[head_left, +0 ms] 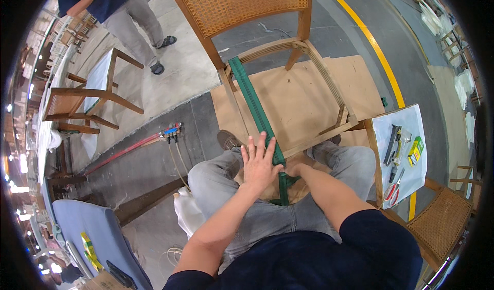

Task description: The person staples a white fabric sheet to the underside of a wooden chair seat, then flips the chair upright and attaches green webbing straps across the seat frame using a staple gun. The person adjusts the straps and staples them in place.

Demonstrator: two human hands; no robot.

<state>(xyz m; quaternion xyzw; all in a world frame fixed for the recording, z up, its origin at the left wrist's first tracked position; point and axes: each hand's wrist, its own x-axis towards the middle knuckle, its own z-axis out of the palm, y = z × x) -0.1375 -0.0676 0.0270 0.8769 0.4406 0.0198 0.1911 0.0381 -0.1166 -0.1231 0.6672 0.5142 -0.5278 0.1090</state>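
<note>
Ok, printed box (pixel 416 151) R of grn strap (pixel 254 102)

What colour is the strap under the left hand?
The strap is green with darker lengthwise lines, clearest in head view.

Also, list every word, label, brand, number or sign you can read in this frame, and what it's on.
Nothing I can quote:
Yellow-green box on the white sheet: print too small to read.
Yellow-green pack on the blue padded surface: too small and blurred.
Cardboard box at the lower-left edge: marks unreadable.
Green strap: no lettering visible.
</note>
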